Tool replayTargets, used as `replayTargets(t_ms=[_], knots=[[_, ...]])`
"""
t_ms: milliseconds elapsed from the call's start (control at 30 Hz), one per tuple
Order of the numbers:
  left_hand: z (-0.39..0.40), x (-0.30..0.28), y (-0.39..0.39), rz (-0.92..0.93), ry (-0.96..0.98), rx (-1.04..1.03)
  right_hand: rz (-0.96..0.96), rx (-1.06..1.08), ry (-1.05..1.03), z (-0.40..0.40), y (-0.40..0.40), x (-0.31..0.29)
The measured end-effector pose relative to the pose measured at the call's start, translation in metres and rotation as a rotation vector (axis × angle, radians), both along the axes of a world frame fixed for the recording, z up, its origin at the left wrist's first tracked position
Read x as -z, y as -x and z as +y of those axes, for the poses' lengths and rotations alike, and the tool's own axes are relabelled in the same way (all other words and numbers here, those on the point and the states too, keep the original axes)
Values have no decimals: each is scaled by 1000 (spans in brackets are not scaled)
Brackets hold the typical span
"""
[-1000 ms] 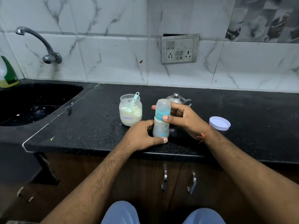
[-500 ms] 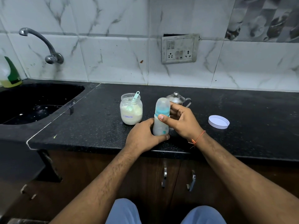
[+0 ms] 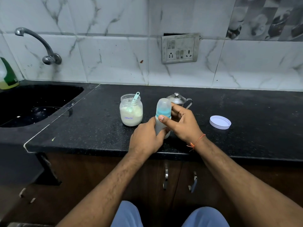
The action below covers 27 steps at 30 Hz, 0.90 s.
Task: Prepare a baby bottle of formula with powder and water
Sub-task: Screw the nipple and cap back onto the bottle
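Bottle (image 3: pixel 161 122) base behind hands; kettle (image 3: pixel 177 99) perhaps half hidden.

soft even light, sharp, edges perhaps bowed

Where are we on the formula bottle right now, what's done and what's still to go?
Done: the glass powder jar stands open with its teal scoop inside, its white lid set aside on the black counter.
In hand: the left hand grips the translucent baby bottle low, while the right hand holds its capped teal collar.
Left: whether it holds powder or water is unclear; the steel lidded jug stands behind it.
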State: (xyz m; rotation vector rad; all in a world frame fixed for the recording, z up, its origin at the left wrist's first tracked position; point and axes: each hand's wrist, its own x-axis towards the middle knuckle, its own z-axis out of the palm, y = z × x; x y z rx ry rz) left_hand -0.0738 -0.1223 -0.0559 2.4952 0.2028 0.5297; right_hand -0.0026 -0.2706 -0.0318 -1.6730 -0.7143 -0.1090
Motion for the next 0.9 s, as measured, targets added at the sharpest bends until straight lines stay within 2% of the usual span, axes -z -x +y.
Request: replayTargets(t_ms=[67,167,333,400,700,833,900], knots=[[-7,0,1,1,-27,-52,-37,65,16,3,4,3],[0,-5,-1,21,-21,-26,-36,44,58,2,5,1],[18,-14,-5,56,115,107,-276,73,426,-13,9,-28],[21,-11,-7,58,136,127,-371,98,504,-12,13,-31],[30,3,-19,29,189,159,-459,219,448,5,11,-13],[32,3,-19,44,216,164,-409,234,488,3,17,-11],[32,4,-16,50,171,171,-394,227,473,4,20,-10]])
